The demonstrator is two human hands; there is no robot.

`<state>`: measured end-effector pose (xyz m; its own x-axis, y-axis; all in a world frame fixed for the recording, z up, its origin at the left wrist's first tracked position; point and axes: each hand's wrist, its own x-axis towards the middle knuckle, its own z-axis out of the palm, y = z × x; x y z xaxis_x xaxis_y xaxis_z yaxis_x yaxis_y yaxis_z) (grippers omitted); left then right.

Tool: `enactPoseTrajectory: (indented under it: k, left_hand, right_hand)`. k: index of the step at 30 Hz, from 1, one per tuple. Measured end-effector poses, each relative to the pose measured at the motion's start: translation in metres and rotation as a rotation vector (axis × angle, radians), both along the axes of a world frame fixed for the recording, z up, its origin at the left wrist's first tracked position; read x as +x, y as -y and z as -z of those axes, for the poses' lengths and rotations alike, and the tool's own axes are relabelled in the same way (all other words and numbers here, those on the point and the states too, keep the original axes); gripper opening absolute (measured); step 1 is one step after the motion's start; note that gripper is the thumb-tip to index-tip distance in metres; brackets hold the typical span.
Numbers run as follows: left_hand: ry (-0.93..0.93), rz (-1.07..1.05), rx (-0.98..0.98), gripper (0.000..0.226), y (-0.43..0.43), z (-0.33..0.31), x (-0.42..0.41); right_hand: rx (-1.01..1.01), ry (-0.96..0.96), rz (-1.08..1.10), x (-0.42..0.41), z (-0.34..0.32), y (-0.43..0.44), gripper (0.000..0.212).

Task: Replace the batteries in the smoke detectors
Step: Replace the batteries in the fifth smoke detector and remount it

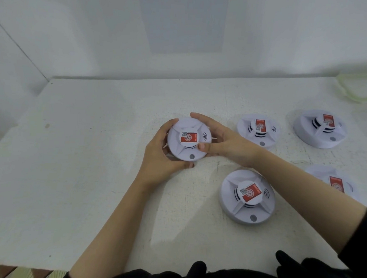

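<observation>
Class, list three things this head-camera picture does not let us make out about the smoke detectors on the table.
1. Head view: the held detector shows only its front; its back, and any battery door, faces away, and the left hand and right hand cover its rim.
2. The right-hand detector is partly hidden by the right forearm.
3. The sticker print is too small to read.

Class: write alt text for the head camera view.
Both hands, left hand and right hand, hold a white smoke detector over a white table. Four more detectors lie to the right, nearest one.
</observation>
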<state>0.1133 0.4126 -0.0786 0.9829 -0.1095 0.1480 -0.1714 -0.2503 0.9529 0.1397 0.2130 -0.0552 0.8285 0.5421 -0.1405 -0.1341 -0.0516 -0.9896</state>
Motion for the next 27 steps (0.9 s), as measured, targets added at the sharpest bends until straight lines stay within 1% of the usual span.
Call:
enactPoseTrajectory:
  k: [7, 13, 19, 21, 25, 27]
  left_hand:
    - [0.001, 0.007, -0.004, 0.096, 0.000, 0.000, 0.000]
    - [-0.004, 0.006, -0.013, 0.093, 0.001, 0.000, 0.000]
    - [-0.015, 0.012, 0.016, 0.095, -0.001, 0.003, 0.001]
    - [-0.025, 0.021, 0.028, 0.095, -0.001, 0.003, 0.001]
    - [-0.008, 0.041, 0.036, 0.096, -0.002, 0.001, 0.003]
    - [-0.017, 0.050, 0.044, 0.095, -0.002, 0.001, 0.005]
  right_hand:
    - [-0.003, -0.002, 0.008, -0.001, -0.001, -0.001, 0.070]
    - [-0.045, 0.012, -0.002, -0.002, -0.004, -0.001, 0.070]
    - [-0.135, 0.064, -0.071, -0.003, -0.010, -0.001, 0.090]
    - [-0.157, 0.075, -0.077, -0.002, -0.010, -0.001, 0.092]
    - [-0.276, 0.129, -0.009, -0.001, -0.011, 0.002, 0.080]
    - [-0.359, 0.187, 0.025, -0.001, -0.013, 0.005, 0.076]
